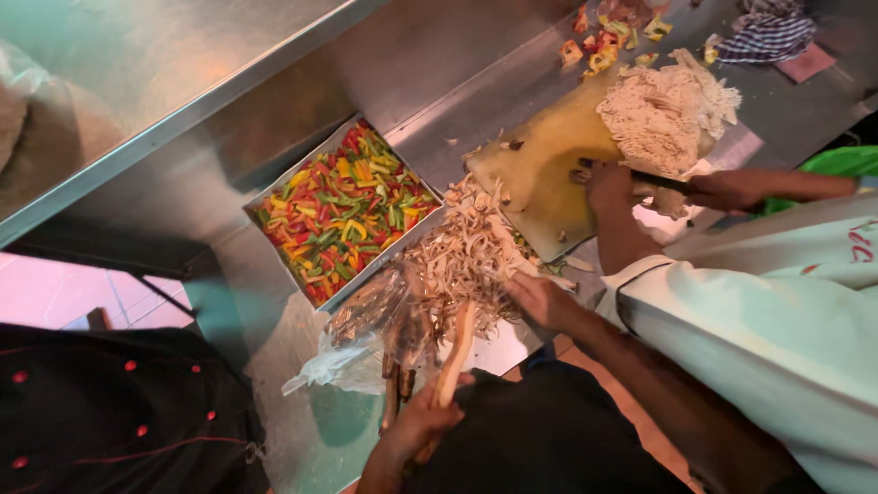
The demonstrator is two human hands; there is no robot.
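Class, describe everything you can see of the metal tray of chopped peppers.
The tray is a shallow rectangular pan of thin, dull silver metal with low upright walls. It lies flat on the steel counter, turned diagonally in the head view. It is filled nearly to the rim with small strips of red, green, yellow and orange pepper. Its lower right wall borders the heap of pale shredded food; clear plastic wrap lies near its lower corner. No hand touches it.

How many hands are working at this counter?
4. The wearer's left hand grips a pale strip; right hand rests in shredded pieces. A co-worker's two hands work at the cutting board.
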